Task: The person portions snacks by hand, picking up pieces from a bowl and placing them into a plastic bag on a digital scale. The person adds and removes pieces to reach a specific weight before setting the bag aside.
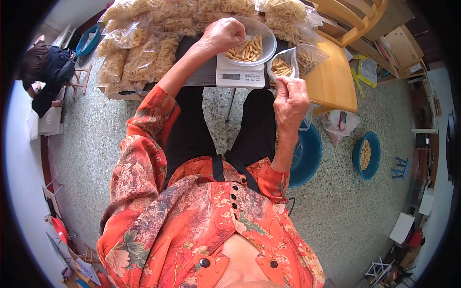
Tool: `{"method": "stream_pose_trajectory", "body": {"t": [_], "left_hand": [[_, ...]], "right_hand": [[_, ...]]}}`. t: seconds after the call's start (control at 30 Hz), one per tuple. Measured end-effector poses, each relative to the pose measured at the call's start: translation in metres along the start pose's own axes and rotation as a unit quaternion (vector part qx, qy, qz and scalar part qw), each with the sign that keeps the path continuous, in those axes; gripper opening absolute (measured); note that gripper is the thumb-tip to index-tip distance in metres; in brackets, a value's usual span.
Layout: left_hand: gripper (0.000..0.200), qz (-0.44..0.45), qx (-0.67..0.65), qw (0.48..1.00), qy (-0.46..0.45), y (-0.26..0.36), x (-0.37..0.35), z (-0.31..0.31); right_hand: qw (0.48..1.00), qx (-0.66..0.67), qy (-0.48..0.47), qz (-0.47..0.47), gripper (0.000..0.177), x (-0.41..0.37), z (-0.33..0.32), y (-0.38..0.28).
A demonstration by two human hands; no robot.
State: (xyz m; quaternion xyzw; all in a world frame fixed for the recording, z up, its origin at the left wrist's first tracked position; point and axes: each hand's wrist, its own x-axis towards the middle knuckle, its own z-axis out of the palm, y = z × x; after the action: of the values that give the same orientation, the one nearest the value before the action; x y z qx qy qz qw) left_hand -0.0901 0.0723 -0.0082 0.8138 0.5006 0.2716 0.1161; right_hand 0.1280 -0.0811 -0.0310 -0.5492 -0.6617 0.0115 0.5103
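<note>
My left hand (224, 36) is closed over the rim of a clear plastic bowl (270, 44); what its fingers hold, if anything, is hidden. Pale brown snack sticks (249, 49) lie in the bowl, which rests on a white digital scale (240, 78). To the right of the scale, my right hand (291, 98) pinches the edge of a small plastic bag (282, 64). The bag's mouth is open and more of the same sticks show inside.
Stacked clear bags of snacks (144, 62) line the table's far side. A wooden chair (333, 77) stands right. On the floor are a blue tub (314, 161) and a blue basin (378, 156) with light pieces. Another person (48, 67) is at far left.
</note>
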Motion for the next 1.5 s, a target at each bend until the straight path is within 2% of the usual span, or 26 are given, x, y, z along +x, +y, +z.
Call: {"method": "stream_pose_trajectory", "body": {"t": [0.03, 0.1, 0.3, 0.47, 0.77, 0.83, 0.87, 0.9, 0.93, 0.97, 1.0, 1.03, 1.1, 1.13, 1.23, 1.27, 1.3, 1.37, 1.43, 1.5], "left_hand": [[0.013, 0.007, 0.042, 0.999, -0.022, -0.001, 0.001, 0.004], [0.016, 0.006, 0.044, 0.999, -0.011, 0.000, 0.003, 0.011], [0.018, -0.075, 0.157, 0.984, -0.049, 0.020, 0.011, 0.022], [0.022, -0.091, 0.158, 0.981, -0.068, 0.025, 0.013, 0.028], [0.024, -0.133, 0.128, 0.981, -0.053, 0.024, 0.010, 0.020], [0.026, -0.145, 0.029, 0.989, -0.026, 0.013, 0.008, 0.017], [0.028, -0.114, -0.016, 0.993, -0.021, 0.007, 0.007, 0.016], [0.028, -0.113, -0.016, 0.993, -0.020, 0.006, 0.004, 0.010], [0.027, -0.143, -0.234, 0.959, -0.075, 0.007, 0.001, 0.006], [0.026, -0.166, -0.440, 0.873, -0.127, 0.008, -0.002, 0.003], [0.022, -0.222, -0.537, 0.803, -0.133, 0.023, -0.007, -0.002], [0.022, -0.221, -0.537, 0.803, -0.136, 0.026, -0.010, -0.002], [0.017, -0.245, -0.690, 0.658, -0.178, 0.032, -0.014, -0.002], [0.016, -0.244, -0.714, 0.626, -0.197, 0.036, -0.017, -0.002], [0.016, -0.244, -0.729, 0.619, -0.161, 0.054, -0.029, 0.003], [0.016, -0.235, -0.710, 0.645, -0.157, 0.059, -0.032, 0.003], [0.016, -0.234, -0.711, 0.644, -0.158, 0.067, -0.035, 0.003], [0.020, -0.215, -0.622, 0.743, -0.119, 0.079, -0.039, 0.004], [0.023, -0.198, -0.604, 0.762, -0.119, 0.079, -0.042, 0.014], [0.027, -0.106, -0.423, 0.900, -0.012, 0.090, -0.041, 0.028]], "right_hand": [[1.000, -0.002, 0.000, 0.003, 0.009, 0.000, 0.000, 0.000], [1.000, -0.006, 0.000, 0.000, 0.009, 0.000, -0.002, 0.001], [1.000, -0.009, -0.001, -0.004, 0.009, 0.001, -0.002, 0.000], [1.000, -0.007, -0.004, -0.001, 0.009, 0.002, -0.003, -0.004], [1.000, -0.006, -0.002, -0.002, 0.009, 0.000, -0.001, 0.002], [1.000, -0.004, -0.006, 0.004, 0.008, -0.001, -0.001, 0.002], [1.000, -0.003, -0.005, 0.004, 0.008, -0.001, 0.000, 0.003], [1.000, -0.003, -0.006, 0.005, 0.009, -0.001, 0.000, 0.003], [1.000, -0.003, -0.007, 0.006, 0.009, -0.001, 0.000, 0.003], [1.000, -0.003, -0.006, 0.005, 0.009, -0.001, 0.001, 0.004], [1.000, -0.003, -0.006, 0.002, 0.009, -0.001, 0.002, 0.005], [1.000, -0.004, -0.006, 0.000, 0.008, -0.001, 0.003, 0.006], [1.000, -0.002, -0.006, 0.004, 0.008, -0.002, 0.004, 0.006], [1.000, 0.003, -0.007, 0.006, 0.009, -0.001, 0.004, 0.006], [1.000, -0.002, -0.011, 0.005, 0.009, -0.002, 0.004, 0.006], [1.000, -0.004, -0.010, 0.005, 0.009, -0.002, 0.004, 0.006], [1.000, -0.004, -0.010, 0.007, 0.009, -0.002, 0.004, 0.005], [1.000, -0.004, -0.010, 0.010, 0.009, -0.003, 0.004, 0.006], [1.000, 0.011, -0.012, 0.013, 0.008, -0.003, 0.004, 0.005], [1.000, 0.008, -0.015, 0.012, 0.008, -0.003, 0.002, 0.003]]}}
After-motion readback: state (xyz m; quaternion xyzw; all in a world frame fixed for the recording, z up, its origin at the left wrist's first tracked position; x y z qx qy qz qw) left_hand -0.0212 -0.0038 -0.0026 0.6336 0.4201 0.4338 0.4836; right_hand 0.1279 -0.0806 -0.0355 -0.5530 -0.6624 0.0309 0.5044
